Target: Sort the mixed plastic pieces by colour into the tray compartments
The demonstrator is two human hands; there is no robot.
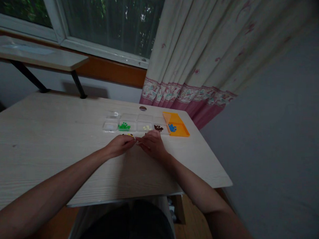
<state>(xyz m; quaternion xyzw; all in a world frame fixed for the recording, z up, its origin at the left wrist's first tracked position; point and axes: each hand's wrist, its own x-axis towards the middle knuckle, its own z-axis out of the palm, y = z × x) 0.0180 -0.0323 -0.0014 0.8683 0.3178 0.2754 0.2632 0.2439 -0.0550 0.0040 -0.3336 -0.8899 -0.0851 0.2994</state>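
Observation:
My left hand (119,145) and my right hand (154,144) meet above the front of the table, fingertips almost touching. Both are closed in a pinch. A tiny whitish bit shows at the fingertips, too small to name. Just behind the hands are clear plastic compartment trays (133,116). They hold small green pieces (124,126), pale yellow pieces (146,127) and dark brown pieces (158,128). Blue pieces (172,127) lie by an orange tray (182,130) at the right end. A few yellow and dark bits are partly hidden behind my hands.
The pale wooden table (57,138) has a raised shelf (67,62) on black legs at the back left. A round disc (142,108) lies near the back edge. Behind are a window and a floral curtain (189,72); a wall (269,146) stands to the right.

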